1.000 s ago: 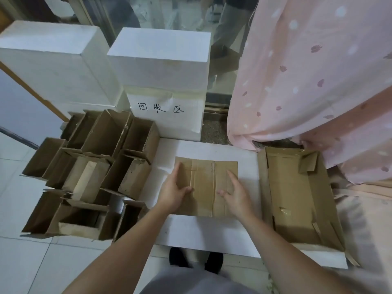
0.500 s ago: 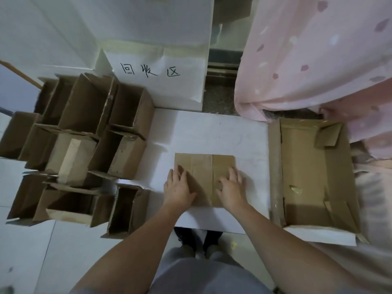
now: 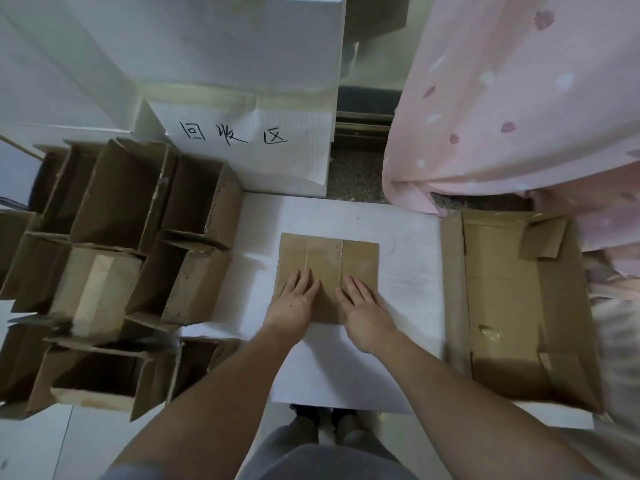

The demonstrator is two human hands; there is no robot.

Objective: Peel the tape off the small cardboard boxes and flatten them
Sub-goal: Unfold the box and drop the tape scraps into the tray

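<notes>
A flattened brown cardboard box lies on the white table top in front of me. My left hand presses flat on its near left part, fingers straight. My right hand presses flat on its near right part beside a vertical crease. Both palms are down and the hands lie close together. A strip of shiny tape seems to run along the box's middle panel. Several small open cardboard boxes stand packed together at the left.
A large shallow cardboard tray sits at the right on the table. A white block with handwritten characters stands behind. Pink dotted cloth hangs at the upper right. My legs and shoes show below the table's front edge.
Both hands slid toward me over the flattened box and moved closer together. The view tilted further down, so the table sits lower in view.
</notes>
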